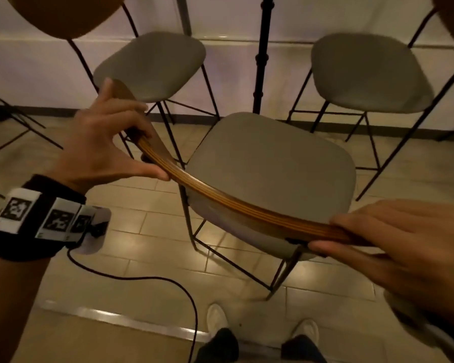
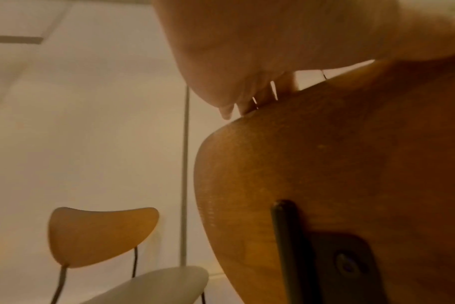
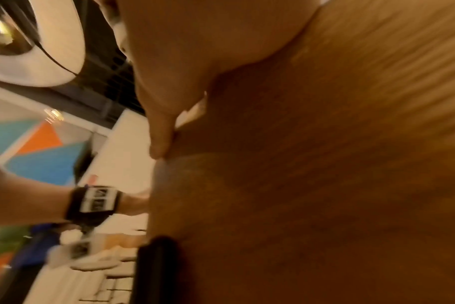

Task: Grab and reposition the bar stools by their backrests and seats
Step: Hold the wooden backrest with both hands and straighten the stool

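The wooden backrest [image 1: 228,203] of the nearest bar stool [image 1: 270,166] runs across the centre of the frame. The left hand [image 1: 108,142] pinches its left end; the right hand [image 1: 393,239] clasps its right end, lower right. Two more stools [image 1: 152,64] stand behind, upper frame, on the tiled floor [image 1: 147,268].

Close up, the left hand [image 2: 247,51] sits over the top edge of the wooden backrest [image 2: 338,174], fingertips [image 2: 243,110] hooked over the far side. A dark metal bracket [image 2: 346,267] is fixed to the wood low down. Beyond, another stool's backrest [image 2: 99,234] stands above its grey seat [image 2: 153,286] against a pale wall [image 2: 91,123].
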